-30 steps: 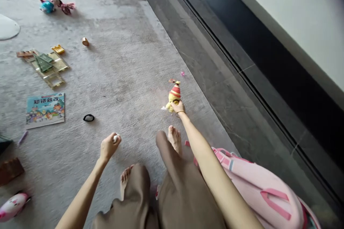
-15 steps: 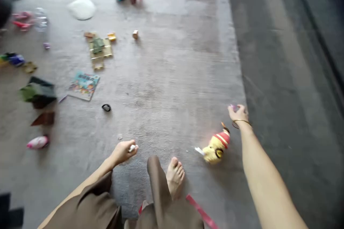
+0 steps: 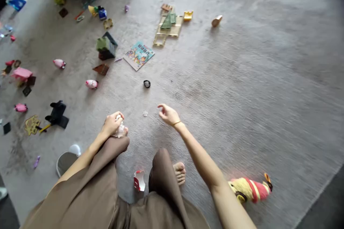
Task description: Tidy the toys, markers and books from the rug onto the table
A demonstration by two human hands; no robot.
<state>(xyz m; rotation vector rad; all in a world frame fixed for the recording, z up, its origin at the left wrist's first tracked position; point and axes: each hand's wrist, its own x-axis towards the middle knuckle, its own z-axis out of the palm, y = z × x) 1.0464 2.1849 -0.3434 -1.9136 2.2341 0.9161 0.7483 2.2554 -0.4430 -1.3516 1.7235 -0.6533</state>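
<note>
My left hand (image 3: 112, 125) is closed around a crumpled white tissue (image 3: 119, 128), just above my left knee and foot. Over the rug, my right hand (image 3: 169, 115) reaches out with its index finger stretched and the thumb apart; nothing shows between them. To the left of that fingertip lies a small whitish scrap (image 3: 145, 113), not touched. A black ring-shaped band (image 3: 146, 83) rests farther up on the rug. By my right forearm lies a yellow and red plush toy (image 3: 254, 189), partly covered by the arm.
The grey rug (image 3: 242, 96) carries scattered toys: a picture book (image 3: 139, 55), tan plastic panels (image 3: 169, 27), a green-roofed block (image 3: 106, 45) and pink toy cars (image 3: 91, 84). A red and white carton (image 3: 139, 180) lies between my legs. A grey slipper (image 3: 67, 161) is at left.
My view has swung left. My right hand has come from the rug's right edge toward the middle, and the pinkish thing at its fingers no longer shows. My left hand keeps its white tissue.
</note>
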